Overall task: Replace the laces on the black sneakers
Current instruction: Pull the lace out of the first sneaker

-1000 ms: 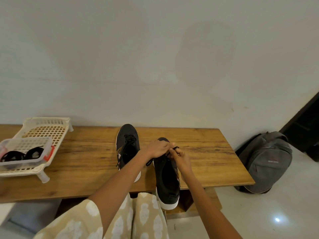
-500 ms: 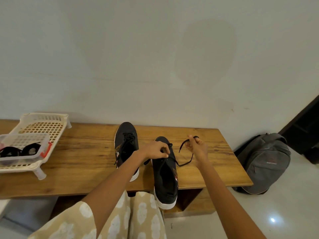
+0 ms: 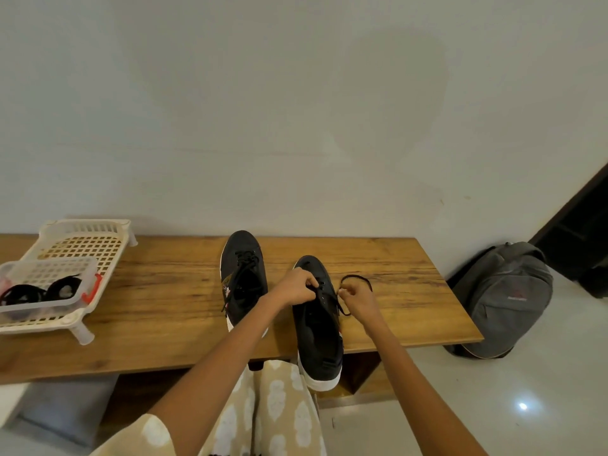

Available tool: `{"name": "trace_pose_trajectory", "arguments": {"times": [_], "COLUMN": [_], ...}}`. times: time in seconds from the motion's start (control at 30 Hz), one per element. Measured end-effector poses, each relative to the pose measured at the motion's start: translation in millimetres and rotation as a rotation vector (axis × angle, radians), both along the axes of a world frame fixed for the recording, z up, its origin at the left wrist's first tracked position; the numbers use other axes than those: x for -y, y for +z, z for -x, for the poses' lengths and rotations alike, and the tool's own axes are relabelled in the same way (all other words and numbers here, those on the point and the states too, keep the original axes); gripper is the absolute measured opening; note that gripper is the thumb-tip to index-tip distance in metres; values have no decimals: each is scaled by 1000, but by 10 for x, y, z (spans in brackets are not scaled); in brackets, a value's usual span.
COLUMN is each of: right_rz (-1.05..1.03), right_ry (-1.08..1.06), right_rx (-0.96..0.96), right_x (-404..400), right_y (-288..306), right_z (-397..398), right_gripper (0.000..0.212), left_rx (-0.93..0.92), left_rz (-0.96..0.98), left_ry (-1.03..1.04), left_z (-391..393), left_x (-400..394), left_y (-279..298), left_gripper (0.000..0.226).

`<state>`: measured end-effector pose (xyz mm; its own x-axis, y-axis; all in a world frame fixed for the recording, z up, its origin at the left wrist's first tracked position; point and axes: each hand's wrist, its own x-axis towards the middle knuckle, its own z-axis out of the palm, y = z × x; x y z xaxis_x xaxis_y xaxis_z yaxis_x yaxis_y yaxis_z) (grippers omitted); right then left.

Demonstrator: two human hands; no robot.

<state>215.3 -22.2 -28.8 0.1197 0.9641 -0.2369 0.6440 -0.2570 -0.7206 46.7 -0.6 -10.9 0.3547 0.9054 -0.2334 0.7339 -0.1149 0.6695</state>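
Observation:
Two black sneakers with white soles stand on the wooden bench (image 3: 171, 307). The left sneaker (image 3: 242, 278) is laced. The right sneaker (image 3: 317, 327) overhangs the bench's front edge with its heel toward me. My left hand (image 3: 296, 289) grips this shoe's upper near the eyelets, fingers curled. My right hand (image 3: 357, 299) pinches a black lace (image 3: 357, 278) that loops out to the right of the shoe and runs back to its eyelets.
A white plastic rack (image 3: 82, 245) sits at the bench's left end, holding a clear box (image 3: 49, 291) with black coiled laces inside. A grey backpack (image 3: 506, 297) leans on the floor to the right. A wall runs right behind the bench.
My right hand first pulled the lace out to the right, away from the shoe, and has now come back close to the eyelets. My left hand stayed on the shoe.

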Motion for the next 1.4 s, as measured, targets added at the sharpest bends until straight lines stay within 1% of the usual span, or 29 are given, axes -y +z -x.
{"name": "trace_pose_trajectory", "arguments": {"times": [0.07,0.13,0.17,0.23,0.27,0.33,0.43,0.53,0.6,0.67,0.73,0.8,0.87,0.93,1.0,1.03,1.07,1.1,1.13,1.17,1.23,1.3,1.37,1.4], "right_rz": [-84,-82,-54,-26,-32,-77,-85,-97,-86,-82,-108,-158,-175,-189,-181,-172,-165,-167,-164,-147,-100,-73,-83,-102], "right_ry": [29,129,193,297,309,263,145,84,63,74,128,198,206,193,216,232,225,193,136,63,-49,-88,-130,-176], "right_rx": [-43,-76,-64,37,95,106,-57,-184,-227,-223,-165,-89,-49,-54,-132,-179,-217,-260,-314,-388,-504,-515,-505,-541], "right_x": [65,108,120,122,122,119,127,139,125,116,105,96,84,68,65,75,86,102,117,123,133,120,45,-16], "right_y": [98,132,138,113,106,68,1,-42,-55,-56,-63,-69,-58,-59,-60,-61,-75,-87,-94,-109,-112,-47,109,212], "right_z": [89,171,208,252,254,228,141,65,54,64,72,92,120,136,191,238,286,333,367,393,429,438,417,392], "right_gripper": [29,37,41,51,53,48,41,36,35,36,33,25,18,19,20,19,17,17,22,28,30,28,26,23], "left_rx": [-90,-196,-240,-293,-308,-333,-364,-433,-439,-364,-268,-177,-18,241,578,726,822,853,830,774,633,475,345,317], "left_rz": [-68,-124,-147,-183,-199,-223,-284,-400,-477,-501,-444,-308,-147,63,318,442,521,548,536,496,383,307,306,313], "left_ry": [2,38,59,87,98,105,55,29,32,64,107,130,193,302,415,449,464,457,442,417,341,256,161,128], "left_z": [-67,-118,-147,-201,-219,-234,-188,-136,-114,-114,-143,-183,-207,-241,-271,-289,-299,-306,-303,-283,-194,-83,14,51], "left_x": [12,1,6,0,-15,-42,-56,-39,-19,-23,-43,-81,-176,-239,-282,-279,-277,-276,-279,-279,-255,-241,-217,-208], "left_y": [-16,-39,-34,-43,-56,-67,-67,-90,-105,-125,-118,-69,8,143,231,276,298,306,303,294,322,317,268,234], "left_gripper": [23,12,12,13,12,13,11,2,11,17,19,20,18,22,22,18,12,6,5,13,26,33,40,44]}}
